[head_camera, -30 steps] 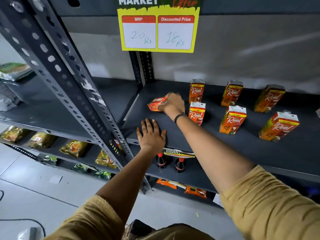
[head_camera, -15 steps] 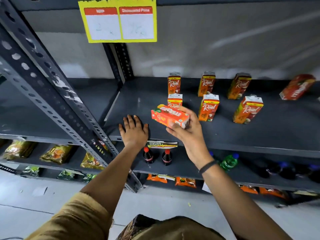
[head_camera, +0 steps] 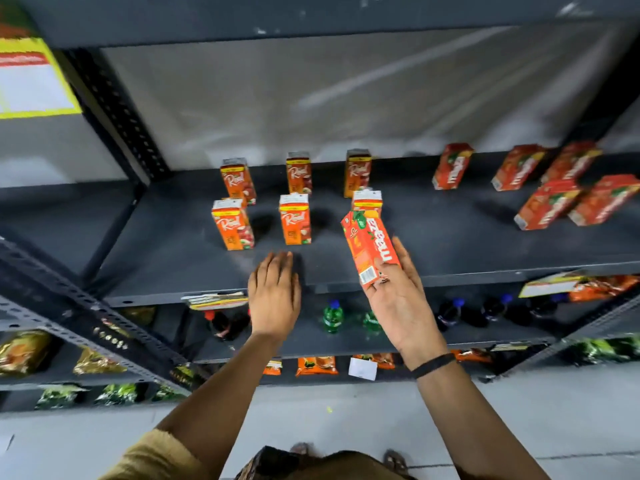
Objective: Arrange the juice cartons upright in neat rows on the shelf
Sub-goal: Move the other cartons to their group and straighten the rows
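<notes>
My right hand (head_camera: 398, 303) grips an orange Maaza juice carton (head_camera: 369, 249), tilted, in front of the dark shelf's (head_camera: 173, 251) front edge. My left hand (head_camera: 275, 296) rests flat, fingers together, on the shelf's front lip and holds nothing. Several orange Real cartons stand upright in two rows on the shelf, such as the front left one (head_camera: 232, 225) and the front middle one (head_camera: 295, 220). Several more Maaza cartons (head_camera: 547, 204) lie on their sides at the shelf's right end.
A slanted perforated steel upright (head_camera: 86, 317) crosses the lower left. Bottles, some green (head_camera: 332, 315), stand on the shelf below. Snack packets (head_camera: 24, 351) fill lower shelves at left. A yellow price card (head_camera: 31, 81) hangs top left. Grey floor lies below.
My right hand lifted the lying carton from the shelf's left part and carried it right, turning it toward upright. The view swung right, showing more lying cartons. My left hand stayed on the shelf edge.
</notes>
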Tool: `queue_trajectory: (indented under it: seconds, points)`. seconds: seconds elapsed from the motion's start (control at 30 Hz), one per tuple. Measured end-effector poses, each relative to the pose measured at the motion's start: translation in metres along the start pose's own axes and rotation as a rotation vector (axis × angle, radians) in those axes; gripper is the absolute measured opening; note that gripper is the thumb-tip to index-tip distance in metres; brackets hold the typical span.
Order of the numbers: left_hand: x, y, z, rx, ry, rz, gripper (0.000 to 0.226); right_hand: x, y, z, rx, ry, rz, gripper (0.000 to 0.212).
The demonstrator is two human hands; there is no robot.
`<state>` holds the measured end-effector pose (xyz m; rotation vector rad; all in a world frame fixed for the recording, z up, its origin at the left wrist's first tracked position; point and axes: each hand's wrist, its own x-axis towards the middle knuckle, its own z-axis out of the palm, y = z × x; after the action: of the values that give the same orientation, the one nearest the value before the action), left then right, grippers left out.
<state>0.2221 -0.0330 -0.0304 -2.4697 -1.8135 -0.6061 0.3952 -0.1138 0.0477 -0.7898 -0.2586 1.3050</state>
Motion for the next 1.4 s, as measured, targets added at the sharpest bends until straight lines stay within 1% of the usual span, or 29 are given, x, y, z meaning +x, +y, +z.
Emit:
queue_trajectory:
  seconds: [0.07, 0.13, 0.17, 0.2, 0.27, 0.3, 0.37, 0.47, 0.57, 0.6, 0.63, 0.7, 0.73, 0.8, 0.87, 0.97, 1.03, 1.17, 1.27, 1.33, 1.4]
  points:
    - [0.004, 0.033, 0.006, -0.024, -0.051, 0.096, 0.045, 0.0, -0.022, -0.017, 0.101, 0.043, 0.066, 0.049]
    - [0.009, 0.062, 0.012, 0.009, -0.107, 0.184, 0.047, 0.003, -0.041, -0.032, 0.155, 0.067, 0.114, 0.052]
    - [0.013, 0.076, 0.017, 0.027, -0.134, 0.191, 0.049, 0.004, -0.051, -0.04, 0.16, 0.058, 0.132, 0.053]
    - [0.017, 0.089, 0.021, 0.039, -0.157, 0.17, 0.052, 0.007, -0.061, -0.05, 0.137, 0.044, 0.145, 0.047]
    - [0.024, 0.107, 0.027, 0.051, -0.199, 0.076, 0.059, 0.012, -0.077, -0.067, 0.03, 0.033, 0.149, 0.029]
    - [0.026, 0.113, 0.03, 0.06, -0.213, 0.029, 0.064, 0.015, -0.085, -0.076, -0.029, 0.028, 0.13, 0.031]
    - [0.027, 0.117, 0.035, 0.084, -0.221, -0.015, 0.071, 0.023, -0.097, -0.094, -0.144, -0.007, 0.098, 0.045]
    - [0.028, 0.116, 0.037, 0.108, -0.205, 0.004, 0.074, 0.032, -0.108, -0.114, -0.26, -0.081, 0.067, 0.041]
    - [0.029, 0.115, 0.039, 0.121, -0.196, 0.0, 0.075, 0.046, -0.119, -0.129, -0.36, -0.089, 0.026, 0.062]
    - [0.029, 0.115, 0.039, 0.118, -0.194, -0.003, 0.075, 0.053, -0.123, -0.133, -0.402, -0.074, 0.012, 0.066]
    - [0.029, 0.116, 0.039, 0.116, -0.193, -0.005, 0.075, 0.06, -0.129, -0.136, -0.451, -0.058, -0.016, 0.062]
    - [0.029, 0.116, 0.04, 0.112, -0.191, -0.007, 0.076, 0.078, -0.145, -0.142, -0.539, -0.025, -0.09, 0.043]
    - [0.029, 0.116, 0.04, 0.11, -0.189, -0.008, 0.076, 0.089, -0.154, -0.143, -0.585, -0.014, -0.125, 0.039]
    - [0.029, 0.115, 0.041, 0.111, -0.188, -0.013, 0.076, 0.109, -0.173, -0.143, -0.701, 0.008, -0.172, 0.041]
    - [0.029, 0.115, 0.042, 0.112, -0.187, -0.018, 0.076, 0.127, -0.189, -0.144, -0.835, 0.026, -0.185, 0.053]
    - [0.029, 0.115, 0.041, 0.113, -0.186, -0.018, 0.076, 0.148, -0.202, -0.148, -1.035, 0.042, -0.141, 0.059]
    - [0.029, 0.115, 0.041, 0.111, -0.181, -0.021, 0.075, 0.156, -0.206, -0.149, -1.107, -0.002, -0.093, 0.061]
    - [0.029, 0.115, 0.043, 0.115, -0.161, -0.021, 0.072, 0.157, -0.208, -0.149, -1.101, -0.07, -0.039, 0.062]
    - [0.028, 0.115, 0.044, 0.114, -0.147, -0.02, 0.072, 0.158, -0.206, -0.155, -1.085, -0.081, -0.046, 0.06]
    - [0.028, 0.115, 0.045, 0.09, -0.136, -0.031, 0.072, 0.156, -0.201, -0.16, -1.077, -0.08, -0.072, 0.061]
    - [0.029, 0.118, 0.046, 0.003, -0.099, -0.098, 0.066, 0.15, -0.19, -0.164, -1.025, -0.025, -0.156, 0.063]
